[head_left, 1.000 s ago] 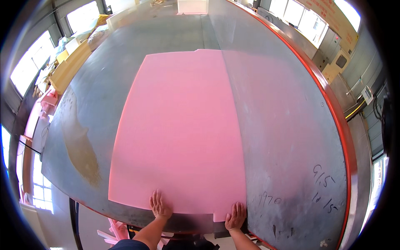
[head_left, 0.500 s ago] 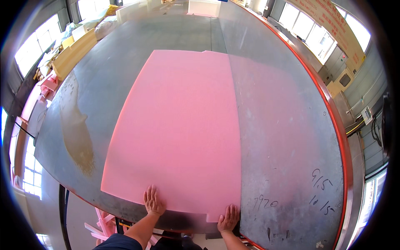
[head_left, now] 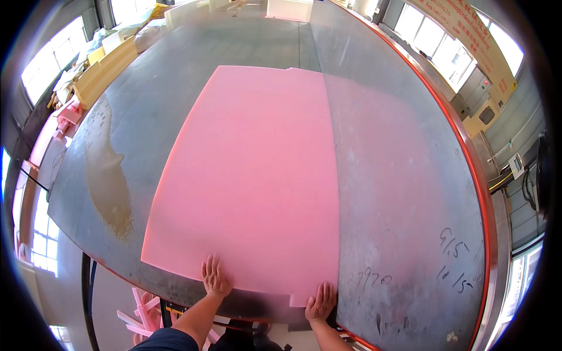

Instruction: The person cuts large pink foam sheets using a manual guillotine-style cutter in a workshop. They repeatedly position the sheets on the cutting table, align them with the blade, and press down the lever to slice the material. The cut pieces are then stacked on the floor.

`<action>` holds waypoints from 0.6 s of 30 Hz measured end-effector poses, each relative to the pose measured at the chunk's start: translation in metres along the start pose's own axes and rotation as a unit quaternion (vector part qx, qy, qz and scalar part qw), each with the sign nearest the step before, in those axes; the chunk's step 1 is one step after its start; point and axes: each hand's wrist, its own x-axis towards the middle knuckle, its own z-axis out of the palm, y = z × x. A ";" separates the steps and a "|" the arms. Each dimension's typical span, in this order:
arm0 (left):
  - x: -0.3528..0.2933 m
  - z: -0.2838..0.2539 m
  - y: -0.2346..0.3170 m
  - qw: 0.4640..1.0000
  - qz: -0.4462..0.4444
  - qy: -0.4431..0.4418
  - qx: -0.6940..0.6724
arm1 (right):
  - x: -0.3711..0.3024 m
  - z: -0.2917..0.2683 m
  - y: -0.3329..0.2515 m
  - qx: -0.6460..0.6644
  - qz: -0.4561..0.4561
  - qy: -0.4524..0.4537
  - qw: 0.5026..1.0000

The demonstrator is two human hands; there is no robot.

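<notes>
A large pink foam sheet (head_left: 252,169) lies flat on the grey metal table (head_left: 140,105), its right edge along an upright metal fence (head_left: 398,175). Small notches show at its far edge and near right corner. My left hand (head_left: 216,276) rests on the near edge, fingers stretched out over the pink surface. At the near right corner, by the fence, my right hand (head_left: 321,302) lies with fingers extended on the foam. Neither hand is wrapped round anything.
A brownish puddle-like stain (head_left: 108,175) marks the table's left part. Pink offcuts (head_left: 143,316) lie on the floor below the near edge. Cream-coloured boards (head_left: 105,69) stand at the back left. A red strip (head_left: 462,137) edges the fence, which bears handwritten marks.
The view has shifted slightly, so the scene sits a little higher in the picture. Both hands keep their places on the foam sheet.
</notes>
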 end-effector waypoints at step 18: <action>-0.003 0.007 -0.006 1.000 -0.002 -0.009 0.006 | -0.003 0.003 0.002 -0.016 0.008 -0.010 1.000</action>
